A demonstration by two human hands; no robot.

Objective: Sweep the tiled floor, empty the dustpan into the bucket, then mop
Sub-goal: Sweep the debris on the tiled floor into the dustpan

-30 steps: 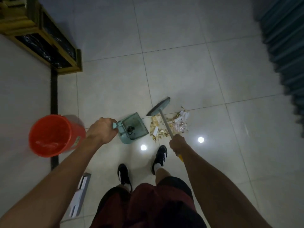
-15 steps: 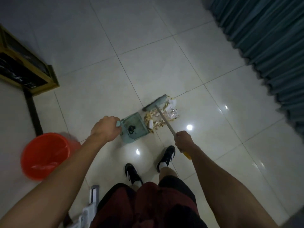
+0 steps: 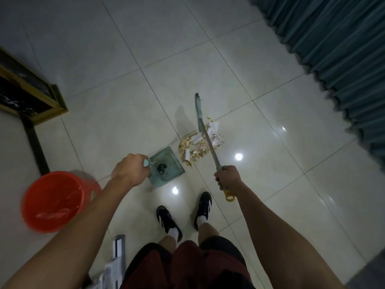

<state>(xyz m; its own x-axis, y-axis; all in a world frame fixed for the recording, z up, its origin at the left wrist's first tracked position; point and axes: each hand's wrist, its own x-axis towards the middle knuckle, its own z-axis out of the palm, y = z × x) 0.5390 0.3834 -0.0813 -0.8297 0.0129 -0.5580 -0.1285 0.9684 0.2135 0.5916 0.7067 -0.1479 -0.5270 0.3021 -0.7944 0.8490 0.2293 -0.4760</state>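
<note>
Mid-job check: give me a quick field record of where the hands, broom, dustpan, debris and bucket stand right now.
left hand: grips the dustpan handle
right hand: grips the broom handle near its yellow end
dustpan: on the floor, mouth toward the debris; one small dark item inside
broom: head turned edge-on, past the pile
debris pile: on the tile, just beyond the dustpan's edge
bucket: orange, to the person's left
stage: sweeping, pile not yet in dustpan
</note>
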